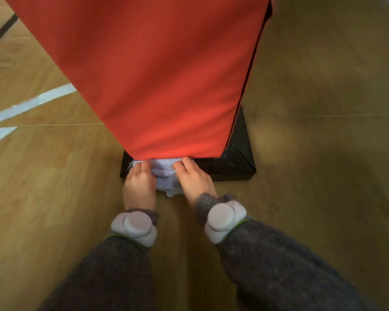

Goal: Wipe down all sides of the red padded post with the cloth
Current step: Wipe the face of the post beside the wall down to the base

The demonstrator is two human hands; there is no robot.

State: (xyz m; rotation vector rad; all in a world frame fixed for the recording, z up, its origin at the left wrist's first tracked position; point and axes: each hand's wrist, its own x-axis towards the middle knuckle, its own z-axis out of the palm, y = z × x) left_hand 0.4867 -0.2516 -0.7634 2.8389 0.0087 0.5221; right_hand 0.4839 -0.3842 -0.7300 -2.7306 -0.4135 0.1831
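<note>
We see soft, diffuse indoor light with no hard glare. The red padded post (162, 75) glows brightest near its lower edge and dulls toward the top, and its narrow right face sits in deep shadow. The wooden floor (323, 86) is paler on the left and dimmer and smeared on the right. A broad soft shadow lies near the black base (238, 163), which carries a few small glints. The pale cloth (165, 173) looks washed out, its weave lost. The left hand (139, 187) and right hand (194, 180) are slightly soft, and the grey sleeves (279, 265) blur toward the bottom edge. Wide-angle stretch flares the post outward at the top.
</note>
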